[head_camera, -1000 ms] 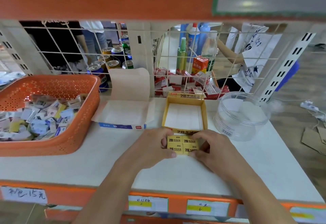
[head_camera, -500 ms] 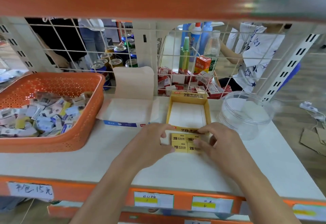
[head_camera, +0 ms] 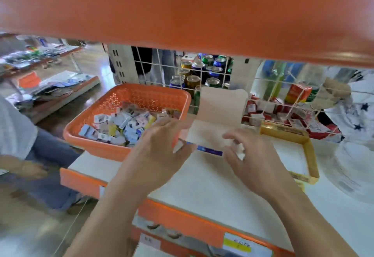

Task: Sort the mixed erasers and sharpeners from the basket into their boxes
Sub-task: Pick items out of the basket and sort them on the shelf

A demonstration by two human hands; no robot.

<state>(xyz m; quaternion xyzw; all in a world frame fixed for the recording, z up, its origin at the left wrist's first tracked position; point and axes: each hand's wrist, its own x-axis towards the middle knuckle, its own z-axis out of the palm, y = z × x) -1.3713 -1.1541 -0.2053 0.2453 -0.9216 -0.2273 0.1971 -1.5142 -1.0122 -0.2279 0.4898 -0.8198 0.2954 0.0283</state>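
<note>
Erasers and sharpeners (head_camera: 123, 123) lie in a jumbled heap inside the orange basket (head_camera: 97, 145), at the left end of the shelf (head_camera: 202, 186), with no common long axis. The left hand (head_camera: 159, 151) is the nearer one. Its fingers (head_camera: 162, 129) are straight and empty, reaching over the basket's right rim, with the heap just ahead and to their left. The right hand (head_camera: 251, 155) hovers farther off, at the front edge of the open white box (head_camera: 222, 105) and left of the yellow box (head_camera: 309, 155), fingers loosely curled, nothing seen in them. Judgement: the next pick falls to the left hand.
</note>
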